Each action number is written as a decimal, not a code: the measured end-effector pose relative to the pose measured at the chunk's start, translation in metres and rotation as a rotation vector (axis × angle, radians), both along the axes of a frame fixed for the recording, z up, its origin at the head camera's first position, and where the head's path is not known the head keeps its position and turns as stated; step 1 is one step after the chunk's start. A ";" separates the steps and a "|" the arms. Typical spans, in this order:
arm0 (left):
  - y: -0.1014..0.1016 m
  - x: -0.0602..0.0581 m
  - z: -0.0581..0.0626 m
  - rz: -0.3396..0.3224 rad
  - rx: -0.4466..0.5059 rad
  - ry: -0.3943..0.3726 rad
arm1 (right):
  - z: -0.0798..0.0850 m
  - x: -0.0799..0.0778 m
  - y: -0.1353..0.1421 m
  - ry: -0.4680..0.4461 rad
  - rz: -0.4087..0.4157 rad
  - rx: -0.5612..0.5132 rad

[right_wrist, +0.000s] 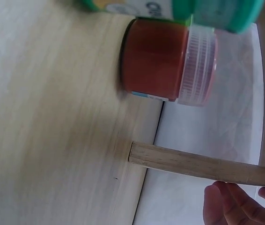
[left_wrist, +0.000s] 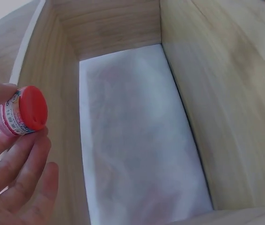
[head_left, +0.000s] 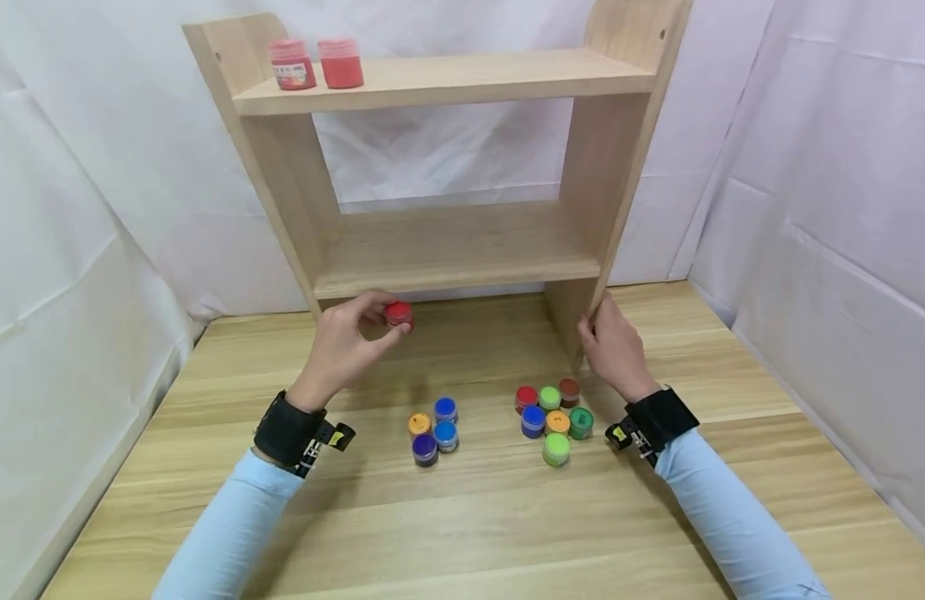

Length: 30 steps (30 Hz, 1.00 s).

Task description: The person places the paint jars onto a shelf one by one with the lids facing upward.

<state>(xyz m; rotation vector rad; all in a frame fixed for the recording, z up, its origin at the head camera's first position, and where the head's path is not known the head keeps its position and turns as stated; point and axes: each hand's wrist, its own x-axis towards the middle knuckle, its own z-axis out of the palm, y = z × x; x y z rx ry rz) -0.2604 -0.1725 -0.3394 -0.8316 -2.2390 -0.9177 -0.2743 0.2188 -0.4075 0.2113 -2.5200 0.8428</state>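
A small red paint jar (head_left: 399, 315) is pinched between the thumb and fingers of my left hand (head_left: 347, 346), just in front of the lower shelf's left end. In the left wrist view the red jar (left_wrist: 33, 108) is tilted, its lid facing the camera and a printed label round its side. My right hand (head_left: 618, 348) grips the front edge of the wooden shelf unit's right side panel (head_left: 592, 321). The right wrist view shows the fingers (right_wrist: 235, 201) on one face of that panel (right_wrist: 198, 164).
Two red jars (head_left: 292, 65) (head_left: 341, 63) stand on the top shelf (head_left: 447, 79), at its left. Blue, orange and purple jars (head_left: 425, 450) cluster mid-table. Several more, including green, brown and red jars (head_left: 557, 450), stand right of them. White cloth (head_left: 830, 167) hangs around the table.
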 end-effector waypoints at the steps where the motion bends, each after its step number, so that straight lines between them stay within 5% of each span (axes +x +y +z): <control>1: 0.000 0.001 0.002 0.001 -0.009 0.004 | -0.001 0.000 -0.001 -0.005 0.000 0.001; 8: 0.004 0.005 0.016 -0.018 -0.029 0.018 | 0.000 -0.003 -0.005 -0.002 -0.002 0.011; 21: 0.012 -0.001 0.063 -0.061 0.010 0.047 | -0.001 -0.005 -0.007 -0.012 -0.005 0.010; 30: 0.027 0.017 0.116 -0.087 0.086 0.157 | 0.000 -0.007 -0.009 -0.005 -0.030 0.026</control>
